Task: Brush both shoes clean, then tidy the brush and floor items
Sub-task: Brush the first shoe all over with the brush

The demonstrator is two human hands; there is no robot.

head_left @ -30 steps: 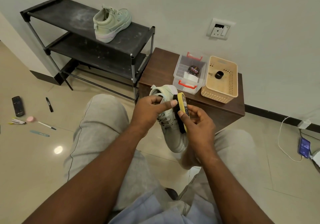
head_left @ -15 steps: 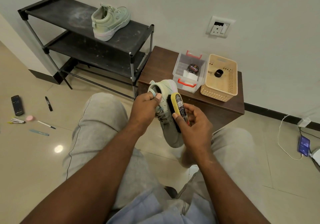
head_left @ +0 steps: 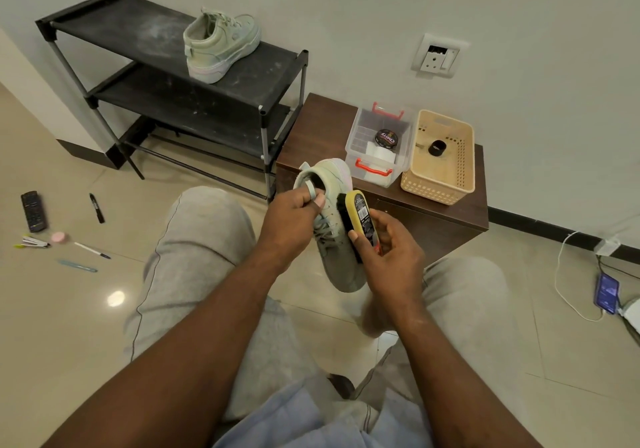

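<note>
My left hand (head_left: 294,219) grips a pale green shoe (head_left: 341,267) by its collar, toe pointing down toward me, over my knees. My right hand (head_left: 394,260) holds a yellow-backed brush (head_left: 360,219) with its black bristles laid against the shoe's right side by the laces. The second pale green shoe (head_left: 221,46) stands on the top shelf of the black rack (head_left: 104,18). On the floor at the left lie a remote (head_left: 33,211), a black marker (head_left: 97,203), a pen (head_left: 91,250), a pink round item (head_left: 59,238), a blue stick (head_left: 78,265) and a small clip bundle (head_left: 33,242).
A brown cabinet (head_left: 318,125) in front of me carries a clear box (head_left: 377,174) with a polish tin and a beige basket (head_left: 438,184) holding a small black item. A phone (head_left: 606,292) on a white cable lies on the floor at the right. My knees flank the shoe.
My left hand has shifted from the brush's tip to the shoe's collar. The brush has tilted and slid along the shoe's side, and the shoe has risen slightly.
</note>
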